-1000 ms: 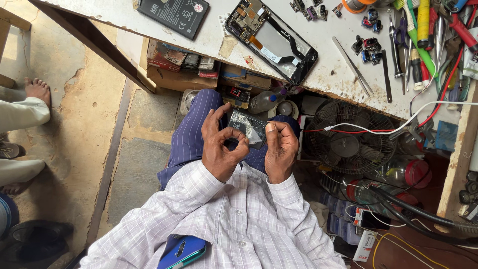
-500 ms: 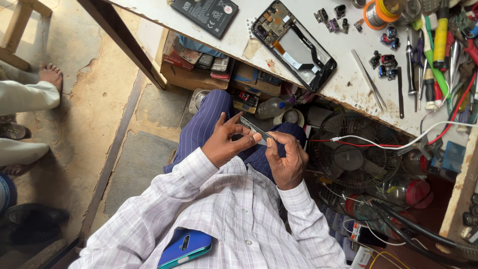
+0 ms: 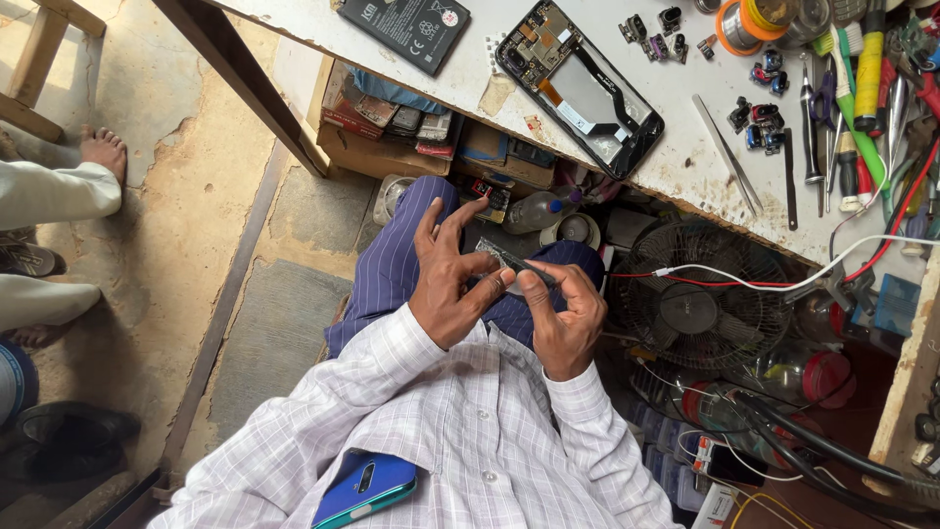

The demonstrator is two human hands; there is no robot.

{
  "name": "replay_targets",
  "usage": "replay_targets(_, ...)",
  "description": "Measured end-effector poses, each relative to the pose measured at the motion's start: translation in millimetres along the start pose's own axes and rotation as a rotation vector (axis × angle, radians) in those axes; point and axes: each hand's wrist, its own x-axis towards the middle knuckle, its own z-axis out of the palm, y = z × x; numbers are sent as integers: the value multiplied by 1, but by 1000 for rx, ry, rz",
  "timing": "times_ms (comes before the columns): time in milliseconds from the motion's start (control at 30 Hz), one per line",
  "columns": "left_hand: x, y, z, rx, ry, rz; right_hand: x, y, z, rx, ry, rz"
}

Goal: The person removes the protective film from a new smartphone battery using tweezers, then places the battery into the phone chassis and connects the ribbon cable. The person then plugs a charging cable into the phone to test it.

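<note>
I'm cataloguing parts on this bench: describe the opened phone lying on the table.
The opened phone lies flat and slanted on the white table, back cover off. A black frame surrounds a grey, shiny battery bay; small circuit parts and an orange strip sit at its upper end. Nothing touches it; a black battery lies apart, to its left.

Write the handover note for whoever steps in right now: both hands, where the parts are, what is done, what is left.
Left hand: pinches one end of a thin dark phone part over the lap.
Right hand: grips the part's other end, thumb on top.
Bench: opened phone frame lies face up, battery beside it, tweezers and small loose parts to the right.
Done: phone opened, battery out.
Left: the held part is not on the frame; battery not refitted.
</note>
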Motion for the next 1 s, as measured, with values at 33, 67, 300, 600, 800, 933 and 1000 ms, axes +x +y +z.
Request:
replay_targets(33,-2,2,2,4,42,24,0,0,2,152,28,81)
replay_targets(67,-5,4,4,6,84,48,0,-1,6,302,58,161)
replay_targets(300,-12,9,9,-95,143,-84,1,-3,16,559,149,309)
replay_targets(600,10,-2,-9,-86,-74,-130,3,0,-2,-162,124,-225)
replay_targets(800,14,2,-13,-79,36,-93,0,1,2,-154,99,-270)
replay_targets(933,9,7,-18,35,89,96,0,2,0,3,-5,-248)
replay_targets(1000,4,11,-18,79,116,171,-3,2,-1,-42,-40,-259)
